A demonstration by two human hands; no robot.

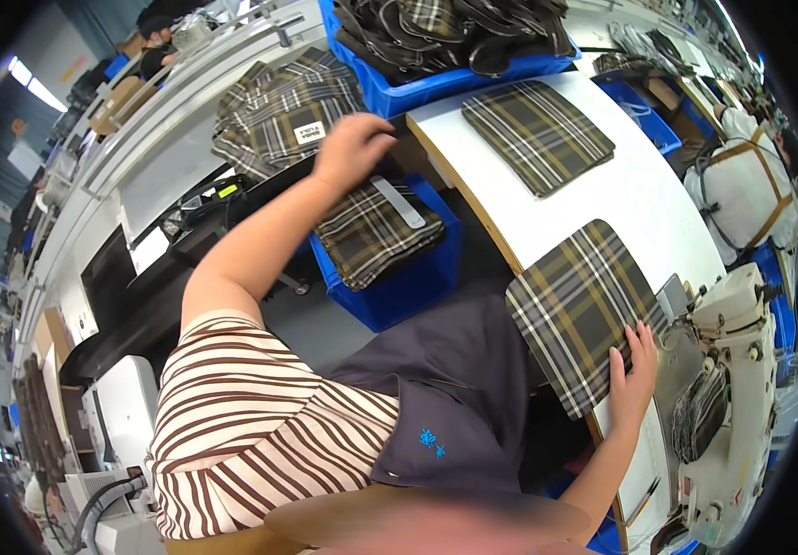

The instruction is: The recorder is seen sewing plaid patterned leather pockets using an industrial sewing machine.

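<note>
My left hand [353,153] is raised between the heaped plaid fabric and a blue bin [390,301], its fingers loosely bent and apart with nothing visible in them. Below it, a folded stack of plaid cloth pieces [371,245] rests on the bin, a pale flat strip [399,203] lying on top. My right hand [635,370] lies open, fingers spread, on the right edge of a plaid fabric panel [584,310]. That panel lies across the white table's near edge, its right edge close to a sewing machine [727,370].
A stack of plaid panels [540,137] lies farther back on the white table [667,185]. At the top stands a blue crate [408,97] heaped with dark pieces. Plaid fabric with a white label [279,102] is piled at upper left. Other people sit at stations behind.
</note>
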